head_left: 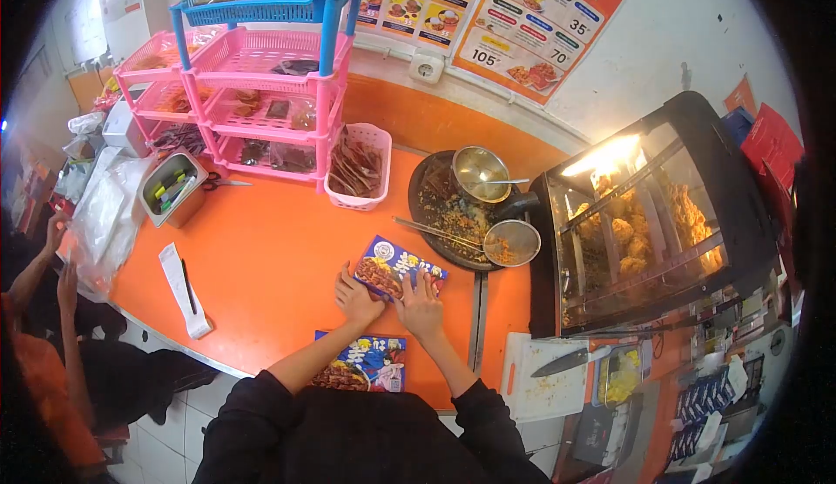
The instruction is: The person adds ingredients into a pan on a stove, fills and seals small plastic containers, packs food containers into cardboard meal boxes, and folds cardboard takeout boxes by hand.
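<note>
A blue printed food box [389,260] with a picture of a meal on it is between my hands above the orange table. My left hand [357,301] closes on its left and lower edge. On its lower right side, the fingers of my right hand [421,308] lie over the printed face, with the thumb at the near edge. Closer to my body, a second blue food box [387,362] with the same kind of print lies on the table, partly covered by my left forearm and dark clothing.
A black round tray [427,223] holds a metal bowl [481,171] and a strainer [512,244]. At right stand a lit display warmer [644,223] and a cutting board [531,397] with a knife [562,360]. Pink racks [261,118] stand behind. A person [52,345] sits at left.
</note>
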`<state>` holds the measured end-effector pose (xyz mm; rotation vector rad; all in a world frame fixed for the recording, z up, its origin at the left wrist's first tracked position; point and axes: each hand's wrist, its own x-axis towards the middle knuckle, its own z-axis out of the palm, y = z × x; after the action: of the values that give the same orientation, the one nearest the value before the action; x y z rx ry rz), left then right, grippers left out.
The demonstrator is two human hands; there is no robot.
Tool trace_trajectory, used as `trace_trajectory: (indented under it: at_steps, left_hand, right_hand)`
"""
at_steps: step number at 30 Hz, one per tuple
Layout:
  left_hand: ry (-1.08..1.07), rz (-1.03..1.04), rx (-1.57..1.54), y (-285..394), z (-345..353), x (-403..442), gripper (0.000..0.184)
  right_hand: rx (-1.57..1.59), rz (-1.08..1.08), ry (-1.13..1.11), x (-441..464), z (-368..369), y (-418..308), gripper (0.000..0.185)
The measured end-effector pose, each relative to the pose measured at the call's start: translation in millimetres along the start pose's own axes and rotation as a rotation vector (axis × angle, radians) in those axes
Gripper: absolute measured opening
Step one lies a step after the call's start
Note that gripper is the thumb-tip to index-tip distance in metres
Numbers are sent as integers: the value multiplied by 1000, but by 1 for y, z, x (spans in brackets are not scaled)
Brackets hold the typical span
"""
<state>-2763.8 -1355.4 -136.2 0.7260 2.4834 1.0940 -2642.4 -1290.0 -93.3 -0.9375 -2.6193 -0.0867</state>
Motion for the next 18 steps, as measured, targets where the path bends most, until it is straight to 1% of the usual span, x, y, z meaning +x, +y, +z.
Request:
trace_trajectory:
  at_steps: [5,11,14,18]
  left_hand:
    - [11,13,-9,-2,2,0,113]
    - [49,-2,19,-2,7,1,114]
    - [106,5,14,-1,11,-1,114]
    - [113,3,6,-2,11,-1,113]
  right_hand:
    - [6,8,3,1,-2,-1,58]
    - [28,31,24,0,-1,-3,58]
    - [23,35,26,0,-2,-3,58]
    - [18,27,51,-1,1,-2,59]
